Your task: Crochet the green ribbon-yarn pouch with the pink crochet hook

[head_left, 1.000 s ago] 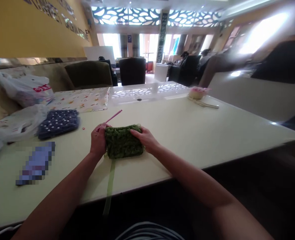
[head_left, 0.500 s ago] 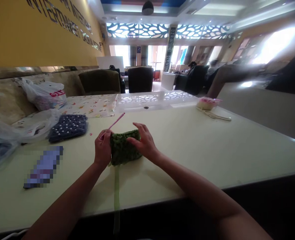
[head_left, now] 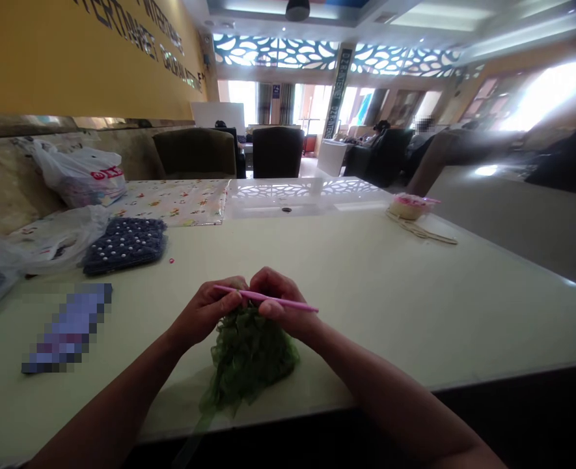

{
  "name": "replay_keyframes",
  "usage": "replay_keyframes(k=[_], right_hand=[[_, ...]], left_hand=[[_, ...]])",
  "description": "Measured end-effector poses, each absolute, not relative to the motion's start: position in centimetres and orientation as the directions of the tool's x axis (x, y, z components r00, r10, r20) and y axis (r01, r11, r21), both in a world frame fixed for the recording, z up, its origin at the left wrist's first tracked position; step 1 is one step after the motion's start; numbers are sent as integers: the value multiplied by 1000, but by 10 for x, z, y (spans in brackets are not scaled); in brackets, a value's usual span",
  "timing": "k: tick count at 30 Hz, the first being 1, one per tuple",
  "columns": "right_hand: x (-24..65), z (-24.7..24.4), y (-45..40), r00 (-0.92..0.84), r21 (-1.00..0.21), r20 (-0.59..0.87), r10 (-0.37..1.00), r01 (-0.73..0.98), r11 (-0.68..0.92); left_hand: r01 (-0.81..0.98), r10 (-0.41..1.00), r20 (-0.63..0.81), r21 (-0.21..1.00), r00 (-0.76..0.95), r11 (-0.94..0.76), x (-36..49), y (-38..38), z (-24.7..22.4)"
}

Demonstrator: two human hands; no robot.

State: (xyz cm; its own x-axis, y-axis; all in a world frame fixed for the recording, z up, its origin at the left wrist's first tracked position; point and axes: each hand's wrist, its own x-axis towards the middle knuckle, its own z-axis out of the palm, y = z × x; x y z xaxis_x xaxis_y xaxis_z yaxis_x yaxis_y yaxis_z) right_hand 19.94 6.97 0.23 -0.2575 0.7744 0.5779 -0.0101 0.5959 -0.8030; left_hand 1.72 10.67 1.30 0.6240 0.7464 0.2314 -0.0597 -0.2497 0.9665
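Observation:
A ruffled green crocheted piece (head_left: 253, 355), worked in sheer ribbon, hangs from both hands above the near part of the table. Its ribbon tail (head_left: 197, 426) trails down over the front edge. My left hand (head_left: 207, 309) is closed on the upper left of the piece. Across both hands lies a pink crochet hook (head_left: 295, 304), pinched under the left thumb. My right hand (head_left: 276, 283) is curled round the top edge of the piece on the other side, its thumb beside the hook. The fingers partly hide that top edge.
Left stand a dark blue beaded piece (head_left: 126, 244), clear plastic bags (head_left: 70, 238) and a white shopping bag (head_left: 80, 172). A blurred-out blue item (head_left: 73, 329) lies nearer. A pink-topped tub (head_left: 409, 205) with pale cords is at the far right. Chairs (head_left: 278, 153) stand behind.
My right hand has come in and closed on the piece's top edge. The piece has turned and its face now hangs forward. The hook has swung from upright to nearly level.

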Motion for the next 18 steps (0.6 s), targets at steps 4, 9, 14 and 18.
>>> replay_keyframes(k=[4,9,14,18], right_hand=[[203,5,64,-267,-687,644,717,210,696],[208,-4,73,-267,-334,814,516,511,792],[209,-6,77,-299,-193,859,417,565,802],[208,-6,75,-346,-67,887,306,558,827]], left_hand=[[15,714,209,956,668,-294,17,105,15],[-73,709,126,992,693,-105,14,115,13],[-98,726,58,995,685,13,15,109,14],[0,768,75,995,636,-98,17,96,20]])
